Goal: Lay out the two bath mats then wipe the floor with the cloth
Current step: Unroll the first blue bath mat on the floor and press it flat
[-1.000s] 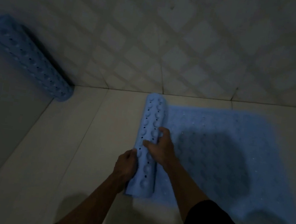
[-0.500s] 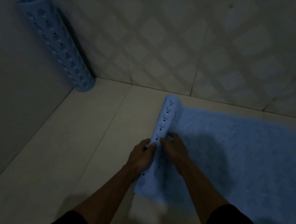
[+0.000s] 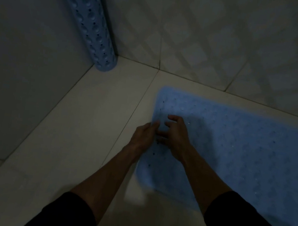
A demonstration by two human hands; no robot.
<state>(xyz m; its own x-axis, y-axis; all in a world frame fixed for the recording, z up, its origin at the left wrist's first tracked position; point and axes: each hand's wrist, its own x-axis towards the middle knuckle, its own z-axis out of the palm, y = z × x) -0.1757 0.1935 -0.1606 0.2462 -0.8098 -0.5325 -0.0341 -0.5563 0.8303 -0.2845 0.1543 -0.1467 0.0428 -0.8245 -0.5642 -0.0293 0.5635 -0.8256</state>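
Observation:
A light blue bath mat point(image 3: 243, 150) lies unrolled and flat on the pale tiled floor, reaching off the right edge of view. My left hand point(image 3: 144, 136) holds the mat's left edge, fingers curled on it. My right hand point(image 3: 176, 133) rests on the mat just inside that edge, fingers spread and pressing down. A second blue bath mat point(image 3: 90, 16), still rolled into a tube with holes and bumps, stands leaning in the wall corner at the upper left. No cloth is in view.
The room is dim. Patterned wall tiles point(image 3: 220, 37) rise behind the mat, and a plain wall point(image 3: 19, 57) closes the left side. Bare floor tiles point(image 3: 76, 141) run between the left wall and the flat mat.
The last rolled part of the mat under my hands has been unrolled leftward and now lies flat. My view has swung left and nearer, so the rolled mat appears closer.

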